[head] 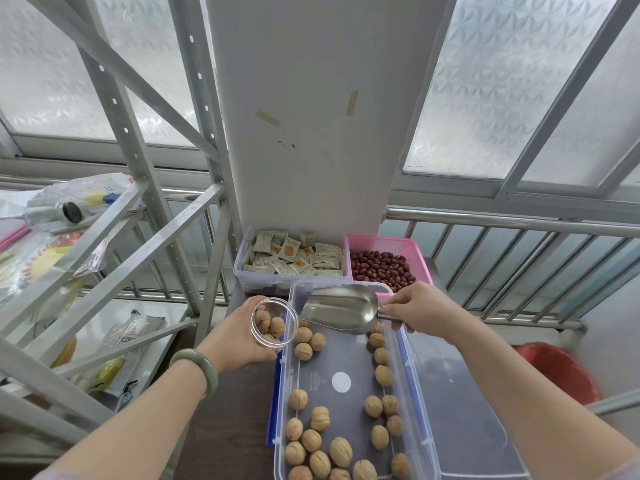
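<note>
My left hand (239,336) grips a clear round jar (274,323), tilted with its mouth toward the scoop; a few walnuts lie inside it. My right hand (420,310) pinches the handle of a metal scoop (341,311), whose open end points at the jar's mouth. The scoop looks empty. Both are held over the far end of a clear plastic bin (403,368) in which several walnuts (341,452) lie scattered, mostly at the near end.
Behind the bin stand a clear box of sachets (242,268) and a pink basket (420,252) of red dates. A metal shelf rack (138,216) with bags fills the left. A railing (519,226) runs on the right, with a red basin (561,372) below it.
</note>
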Tool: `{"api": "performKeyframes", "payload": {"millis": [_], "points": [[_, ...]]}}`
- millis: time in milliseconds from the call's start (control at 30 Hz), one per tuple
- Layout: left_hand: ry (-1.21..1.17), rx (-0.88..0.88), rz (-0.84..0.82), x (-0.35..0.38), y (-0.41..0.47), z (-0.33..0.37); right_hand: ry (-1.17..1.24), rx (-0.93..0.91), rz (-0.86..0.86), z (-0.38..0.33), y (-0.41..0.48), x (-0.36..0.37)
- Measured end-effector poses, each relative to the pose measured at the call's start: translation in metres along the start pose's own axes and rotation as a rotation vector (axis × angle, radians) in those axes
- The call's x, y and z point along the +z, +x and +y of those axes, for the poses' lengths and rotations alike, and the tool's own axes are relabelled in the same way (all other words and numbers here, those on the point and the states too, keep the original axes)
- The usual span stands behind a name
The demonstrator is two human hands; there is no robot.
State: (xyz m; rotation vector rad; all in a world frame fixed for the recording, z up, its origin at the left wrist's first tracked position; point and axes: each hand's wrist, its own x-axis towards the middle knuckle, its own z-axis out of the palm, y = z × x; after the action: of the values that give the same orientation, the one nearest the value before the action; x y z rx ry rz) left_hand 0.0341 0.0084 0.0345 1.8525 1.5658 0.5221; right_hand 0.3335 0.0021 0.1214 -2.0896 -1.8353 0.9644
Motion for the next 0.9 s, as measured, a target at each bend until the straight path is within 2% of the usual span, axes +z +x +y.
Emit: {"api": "performKeyframes", "payload": {"millis": [100, 233, 433, 633, 833, 900], "points": [[0.0, 0.021, 0.002, -0.001, -0.001, 0.002, -0.109, 0.072, -0.004, 0.024, 0.006, 0.008], [0.026, 0.028, -0.006, -0.002, 0.0, 0.0, -0.273, 0.128, -0.101, 0.047, 0.009, 0.036], [0.018, 0.026, -0.022, -0.002, 0.003, -0.004, -0.403, 0.156, -0.168, 0.054, 0.015, 0.076], [0.038, 0.016, -0.03, -0.001, 0.006, -0.007, -0.26, 0.152, -0.143, 0.055, 0.033, 0.091], [0.061, 0.01, -0.043, 0.0, 0.008, -0.01, -0.352, 0.11, -0.221, 0.054, 0.053, 0.102], [0.056, -0.001, -0.044, 0.001, 0.009, -0.012, -0.302, 0.124, -0.239, 0.058, 0.062, 0.109]]}}
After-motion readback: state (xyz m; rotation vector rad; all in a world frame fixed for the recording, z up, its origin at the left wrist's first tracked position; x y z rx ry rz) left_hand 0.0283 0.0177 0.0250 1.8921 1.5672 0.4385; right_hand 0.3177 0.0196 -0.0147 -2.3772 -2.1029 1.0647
